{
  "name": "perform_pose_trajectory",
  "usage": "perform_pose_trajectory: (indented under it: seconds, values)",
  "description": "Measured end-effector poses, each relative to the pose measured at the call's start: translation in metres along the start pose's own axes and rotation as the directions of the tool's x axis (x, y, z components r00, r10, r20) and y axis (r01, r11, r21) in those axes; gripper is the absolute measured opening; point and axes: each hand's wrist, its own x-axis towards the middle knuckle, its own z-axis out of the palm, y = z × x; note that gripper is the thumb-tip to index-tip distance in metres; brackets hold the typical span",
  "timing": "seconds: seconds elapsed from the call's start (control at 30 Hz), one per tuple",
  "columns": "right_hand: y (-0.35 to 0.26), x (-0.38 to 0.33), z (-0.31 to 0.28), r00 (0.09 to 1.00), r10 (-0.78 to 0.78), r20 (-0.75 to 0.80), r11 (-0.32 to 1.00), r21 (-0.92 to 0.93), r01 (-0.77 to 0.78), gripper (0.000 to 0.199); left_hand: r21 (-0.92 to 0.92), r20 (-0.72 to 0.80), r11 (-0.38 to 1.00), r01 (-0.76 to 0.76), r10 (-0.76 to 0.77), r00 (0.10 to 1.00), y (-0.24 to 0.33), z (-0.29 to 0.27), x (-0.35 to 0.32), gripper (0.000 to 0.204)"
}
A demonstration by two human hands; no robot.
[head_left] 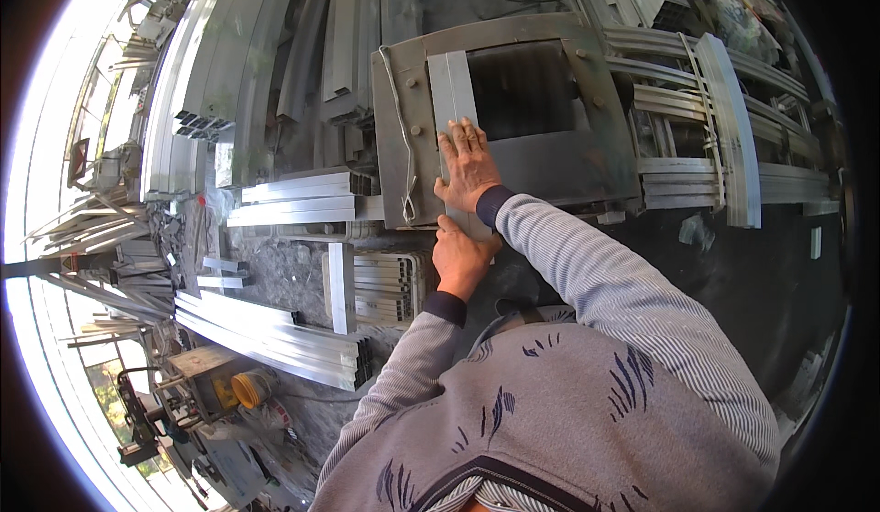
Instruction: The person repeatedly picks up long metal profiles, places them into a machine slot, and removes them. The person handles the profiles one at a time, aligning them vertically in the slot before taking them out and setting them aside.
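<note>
A pale grey metal bar [452, 86] lies lengthwise along the left side of a dark, bolted machine top [607, 150], beside its black inner surface [518, 90]. My left hand [461, 257] is closed around the bar's near end, which sticks out past the machine's front edge. Farther up the bar, my right hand [469, 168] rests on its upper face with the fingers stretched out and the thumb pointing left. The bar's underside is hidden. A thin light cord [396, 99] hangs along the machine's left edge.
Long metal tubes [229, 63] are stacked at far left. Shorter shiny tubes [293, 209] lie left of the machine, and more bars [275, 338] lie nearer me. To the right stands a rack of profiles [678, 99] with an upright plank [731, 136]. A yellow bucket [252, 388] sits lower left.
</note>
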Motion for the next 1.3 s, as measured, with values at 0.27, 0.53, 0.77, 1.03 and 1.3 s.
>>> perform_pose_trajectory:
  seconds: [0.27,0.53,0.77,1.03,1.3]
  values:
    - [-0.022,-0.057,0.005,1.0,0.004,-0.019,0.999,0.045,-0.003,0.086,0.01,-0.022,1.0,-0.02,0.02,1.0,-0.033,0.018,-0.048,0.1]
    - [-0.039,-0.108,0.011,0.998,0.008,-0.063,0.996,0.091,-0.002,0.086,0.019,-0.018,1.0,-0.021,0.021,1.0,-0.064,0.034,-0.089,0.096]
    - [-0.036,-0.108,0.014,0.994,0.008,-0.111,0.992,0.129,0.007,0.084,-0.039,-0.018,0.999,-0.037,0.037,0.999,-0.065,0.04,-0.084,0.09]
    - [0.047,0.071,0.004,0.992,0.05,-0.113,0.995,-0.076,-0.059,0.088,0.032,-0.073,0.986,-0.163,0.165,0.984,0.036,-0.013,0.075,0.089]
    - [0.077,0.099,-0.002,0.986,0.06,-0.153,0.996,-0.062,-0.07,0.081,-0.049,-0.02,0.992,-0.119,0.118,0.993,0.067,-0.012,0.107,0.09]
